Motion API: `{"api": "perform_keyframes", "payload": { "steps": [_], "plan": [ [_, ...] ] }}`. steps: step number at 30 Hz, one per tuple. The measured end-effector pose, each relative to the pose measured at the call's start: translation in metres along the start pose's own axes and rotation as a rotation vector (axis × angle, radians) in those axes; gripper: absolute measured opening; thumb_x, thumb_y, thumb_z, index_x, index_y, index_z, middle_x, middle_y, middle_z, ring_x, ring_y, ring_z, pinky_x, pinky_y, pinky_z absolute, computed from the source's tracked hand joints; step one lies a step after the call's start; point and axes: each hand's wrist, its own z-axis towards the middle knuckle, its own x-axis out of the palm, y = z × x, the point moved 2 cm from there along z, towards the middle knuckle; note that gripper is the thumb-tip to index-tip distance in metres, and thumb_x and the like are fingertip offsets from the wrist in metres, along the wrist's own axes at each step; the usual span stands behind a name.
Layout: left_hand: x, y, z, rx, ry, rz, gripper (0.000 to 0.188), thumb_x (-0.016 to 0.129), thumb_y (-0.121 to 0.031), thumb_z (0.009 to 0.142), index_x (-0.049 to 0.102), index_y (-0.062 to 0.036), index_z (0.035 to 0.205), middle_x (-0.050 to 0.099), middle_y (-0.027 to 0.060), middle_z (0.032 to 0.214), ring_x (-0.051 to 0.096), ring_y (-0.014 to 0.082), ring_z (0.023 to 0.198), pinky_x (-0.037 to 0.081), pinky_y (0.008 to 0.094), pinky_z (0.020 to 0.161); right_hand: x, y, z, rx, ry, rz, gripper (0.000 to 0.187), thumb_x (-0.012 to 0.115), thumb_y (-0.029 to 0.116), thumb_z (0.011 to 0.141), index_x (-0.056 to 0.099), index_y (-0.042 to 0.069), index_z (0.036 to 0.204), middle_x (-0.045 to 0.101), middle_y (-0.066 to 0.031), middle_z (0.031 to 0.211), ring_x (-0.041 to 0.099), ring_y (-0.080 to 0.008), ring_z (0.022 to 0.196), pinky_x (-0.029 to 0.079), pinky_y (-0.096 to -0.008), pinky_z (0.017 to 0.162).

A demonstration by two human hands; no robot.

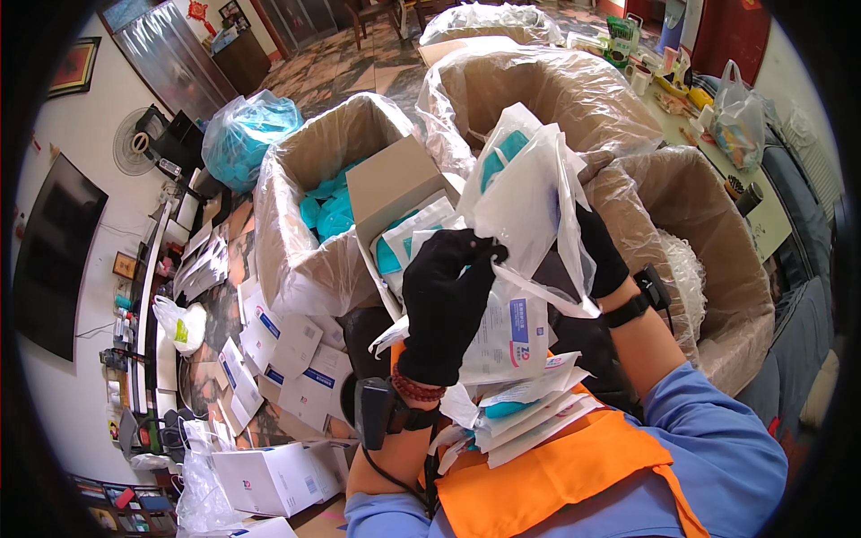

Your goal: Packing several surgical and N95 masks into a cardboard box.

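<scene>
In front of my chest I hold white paper-and-film packets (525, 220), with a folded teal item (504, 160) showing in the raised one. My left hand (448, 300), in a black glove, pinches the lower edge of a packet, where a narrow strip hangs loose. My right hand (599, 251), also gloved, grips the packets from the right side; its fingers are partly hidden behind them. On my lap, over an orange apron (547, 475), lies a pile of similar packets (525, 417). An open cardboard box (395, 184) with more packets stands just beyond my left hand.
Plastic-lined cartons surround me: one with teal items (309, 148), a large one behind (538, 72), one on the right (735, 296) with white material. Flat white boxes (309, 377) cover the floor at left. A teal-filled bag (251, 134) and a cluttered table (762, 215) stand farther off.
</scene>
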Motion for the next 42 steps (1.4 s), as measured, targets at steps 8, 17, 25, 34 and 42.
{"api": "perform_keyframes", "payload": {
  "steps": [8,17,25,34,42],
  "plan": [
    [0.005,0.009,-0.008,-0.151,-0.027,-0.306,0.022,0.065,-0.003,0.090,0.062,-0.0020,0.112,0.067,0.0029,0.102,0.062,0.0107,0.094,0.050,0.0258,0.086,-0.003,-0.012,0.006,-0.036,-0.002,-0.025,0.043,0.063,0.020,0.098,0.051,0.003,0.136,0.061,-0.0075,0.121,0.060,-0.0177,0.111,0.049,-0.0308,0.096],
    [0.010,0.024,-0.010,-0.007,-0.190,-0.516,0.029,0.068,-0.010,0.088,0.060,-0.0027,0.115,0.066,0.0080,0.102,0.064,0.0199,0.090,0.052,0.0314,0.081,0.007,-0.018,0.006,-0.030,0.095,-0.046,0.044,0.059,0.025,0.100,0.049,0.003,0.137,0.059,-0.0062,0.122,0.057,-0.0155,0.111,0.048,-0.0306,0.096],
    [0.017,0.040,-0.012,-0.138,-0.093,-0.980,0.036,0.052,-0.021,0.102,0.046,-0.0029,0.133,0.057,0.0100,0.125,0.055,0.0199,0.113,0.045,0.0331,0.102,0.015,-0.017,-0.002,-0.039,0.043,-0.234,0.040,0.060,0.026,0.099,0.056,0.001,0.130,0.062,-0.0041,0.117,0.057,-0.0124,0.108,0.046,-0.0287,0.094],
    [0.016,0.018,0.000,-0.109,-0.137,-0.697,0.032,0.048,-0.030,0.104,0.053,-0.0064,0.124,0.062,0.0107,0.115,0.062,0.0193,0.103,0.052,0.0345,0.093,0.010,-0.019,0.000,-0.075,-0.002,-0.210,0.038,0.064,0.027,0.097,0.061,0.001,0.125,0.064,-0.0027,0.114,0.058,-0.0120,0.105,0.046,-0.0277,0.092],
    [0.013,0.023,-0.017,-0.258,-0.188,-0.722,0.025,0.056,-0.013,0.097,0.057,-0.0016,0.119,0.065,0.0069,0.104,0.063,0.0173,0.096,0.052,0.0303,0.082,0.019,-0.020,-0.006,-0.058,0.017,-0.393,0.035,0.066,0.030,0.095,0.066,0.005,0.120,0.066,0.0012,0.097,0.061,-0.0096,0.090,0.048,-0.0257,0.082]
  ]
}}
